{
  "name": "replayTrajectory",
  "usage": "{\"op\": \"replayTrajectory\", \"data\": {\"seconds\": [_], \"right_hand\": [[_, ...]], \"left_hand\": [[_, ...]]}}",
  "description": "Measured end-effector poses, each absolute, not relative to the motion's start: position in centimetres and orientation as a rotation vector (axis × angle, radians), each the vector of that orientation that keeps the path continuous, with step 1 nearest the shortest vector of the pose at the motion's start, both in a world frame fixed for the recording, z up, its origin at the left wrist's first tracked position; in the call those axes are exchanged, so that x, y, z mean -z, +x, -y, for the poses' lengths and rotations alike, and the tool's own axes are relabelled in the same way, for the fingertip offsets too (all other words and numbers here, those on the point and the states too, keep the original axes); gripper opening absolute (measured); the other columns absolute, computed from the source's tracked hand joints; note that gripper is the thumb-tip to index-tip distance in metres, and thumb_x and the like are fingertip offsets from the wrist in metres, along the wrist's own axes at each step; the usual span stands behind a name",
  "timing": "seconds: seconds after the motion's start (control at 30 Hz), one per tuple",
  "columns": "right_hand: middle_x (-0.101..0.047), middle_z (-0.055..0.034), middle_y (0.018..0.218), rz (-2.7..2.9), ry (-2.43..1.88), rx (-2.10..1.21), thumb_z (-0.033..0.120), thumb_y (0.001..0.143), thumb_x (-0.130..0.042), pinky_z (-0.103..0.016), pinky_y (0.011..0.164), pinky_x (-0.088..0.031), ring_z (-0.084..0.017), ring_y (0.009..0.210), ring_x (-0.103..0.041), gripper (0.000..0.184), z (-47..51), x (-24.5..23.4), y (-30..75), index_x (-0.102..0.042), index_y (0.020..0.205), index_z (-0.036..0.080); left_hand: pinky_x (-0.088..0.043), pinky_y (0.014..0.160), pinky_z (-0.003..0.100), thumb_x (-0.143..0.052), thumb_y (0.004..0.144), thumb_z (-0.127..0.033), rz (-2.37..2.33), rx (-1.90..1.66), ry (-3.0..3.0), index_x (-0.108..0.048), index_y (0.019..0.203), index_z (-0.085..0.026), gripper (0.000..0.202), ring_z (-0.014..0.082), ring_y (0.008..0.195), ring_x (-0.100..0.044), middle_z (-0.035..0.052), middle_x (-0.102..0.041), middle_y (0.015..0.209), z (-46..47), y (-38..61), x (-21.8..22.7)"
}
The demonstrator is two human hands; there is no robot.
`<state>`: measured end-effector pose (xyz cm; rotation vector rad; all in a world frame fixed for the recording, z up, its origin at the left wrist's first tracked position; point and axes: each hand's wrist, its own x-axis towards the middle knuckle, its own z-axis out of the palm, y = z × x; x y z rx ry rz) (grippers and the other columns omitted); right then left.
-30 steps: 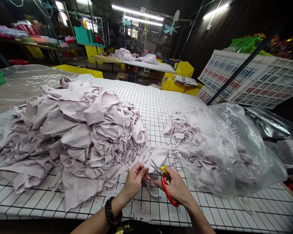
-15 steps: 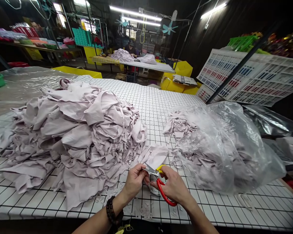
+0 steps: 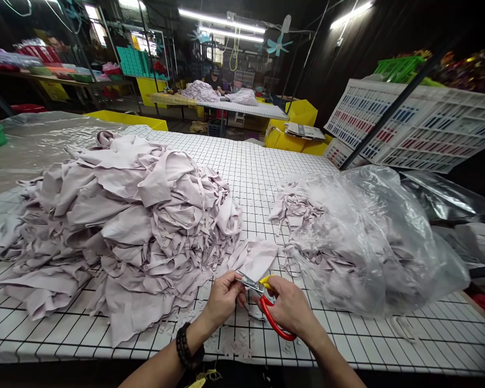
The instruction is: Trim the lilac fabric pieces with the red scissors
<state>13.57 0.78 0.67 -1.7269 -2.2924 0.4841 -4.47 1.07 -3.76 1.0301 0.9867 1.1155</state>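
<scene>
My right hand point(image 3: 290, 304) grips a pair of scissors point(image 3: 277, 321) with one red and one yellow handle. Their blades point left and reach the fingertips of my left hand point(image 3: 225, 296). Those fingers are pinched on the edge of a pale pinkish fabric piece point(image 3: 254, 257), which lies just beyond both hands. A dark beaded bracelet circles my left wrist. To the left rises a large heap of the same fabric point(image 3: 125, 215). Small fabric scraps point(image 3: 236, 342) lie on the table below my hands.
The table point(image 3: 258, 172) has a white cover with a black grid. At right, a clear plastic bag point(image 3: 372, 242) lies over more fabric pieces. White crates point(image 3: 412, 121) are stacked behind it. A person point(image 3: 215, 81) sits at a farther table; yellow bins point(image 3: 303, 113) stand between.
Both hands keep nearly the same place. The scissors shift very slightly, and the whole view moves a little.
</scene>
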Motion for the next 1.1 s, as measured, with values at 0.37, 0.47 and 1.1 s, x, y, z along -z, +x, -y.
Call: {"op": "replayTrajectory", "data": {"seconds": [0.37, 0.47, 1.1], "right_hand": [[-0.044, 0.0049, 0.055, 2.301, -1.727, -0.410, 0.038, 0.076, -0.054, -0.023, 0.050, -0.022, -0.010, 0.050, -0.035, 0.032, -0.9, 0.3, 13.5, -0.034, 0.059, 0.020], [-0.042, 0.0053, 0.053, 2.309, -1.705, -0.409, 0.034, 0.075, -0.054, -0.023, 0.049, -0.021, -0.009, 0.049, -0.034, 0.031, -0.9, 0.5, 13.6, -0.034, 0.058, 0.020], [-0.058, 0.0024, 0.066, 1.770, -1.716, -0.855, 0.033, 0.071, -0.060, -0.024, 0.053, -0.040, -0.014, 0.056, -0.052, 0.017, -4.9, 3.7, 17.4, -0.053, 0.080, 0.020]], "left_hand": [[-0.042, 0.040, 0.019, -0.061, 0.078, -0.043, -0.983, -1.073, 1.015, -0.054, 0.069, -0.016, 0.030, 0.0086, 0.040, -0.050, -0.0028, -0.055, 0.051, -1.0, -4.7, 3.5], [-0.042, 0.040, 0.019, -0.061, 0.078, -0.044, -0.976, -1.065, 1.013, -0.054, 0.069, -0.016, 0.031, 0.0087, 0.040, -0.050, -0.0027, -0.055, 0.051, -1.1, -4.8, 3.6], [-0.048, 0.048, 0.020, -0.058, 0.082, -0.044, -1.228, -1.288, 1.005, -0.060, 0.089, -0.014, 0.030, 0.0104, 0.060, -0.058, 0.0042, -0.061, 0.087, -3.3, -9.1, 3.8]]}}
